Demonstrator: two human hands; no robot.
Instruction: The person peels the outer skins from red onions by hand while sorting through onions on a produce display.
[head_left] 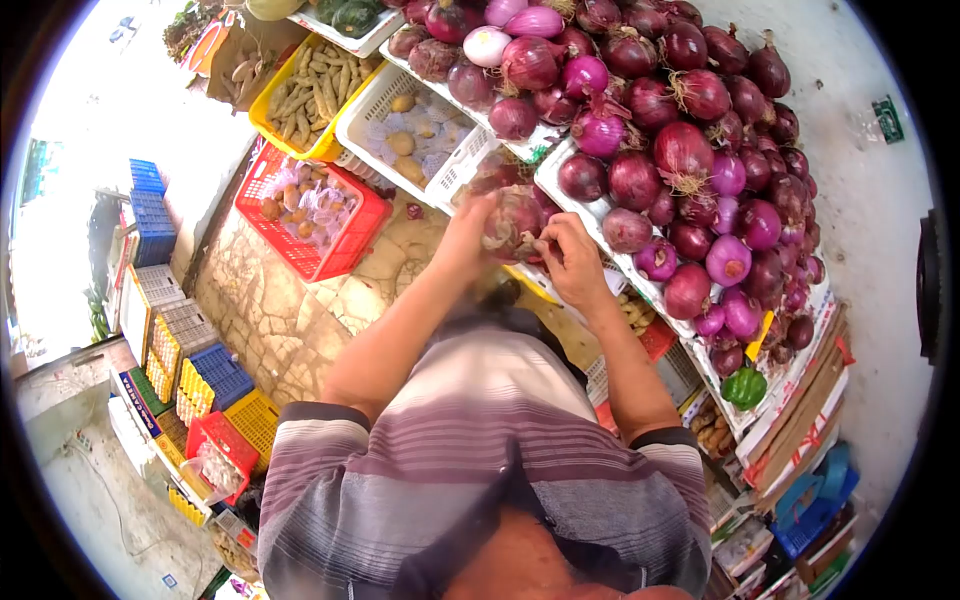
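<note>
My left hand (463, 238) is wrapped round the left side of a red onion (512, 222) with loose, papery skin, held in front of my chest. My right hand (577, 262) is closed at the onion's right side, thumb and fingers pinched on its dry outer skin. Exactly how much skin sits between those fingertips is hard to make out. Just beyond and to the right lies a big heap of red onions (683, 150) on white trays. Some are dark and dry-skinned, others peeled to bright purple.
A white basket (357, 128) of bagged potatoes and a yellow crate (262, 105) of long pale roots stand ahead left. A red crate (372, 222) sits on the stone floor (265, 320). One green pepper (744, 388) lies at the heap's near corner. Stacked crates (215, 375) line the left.
</note>
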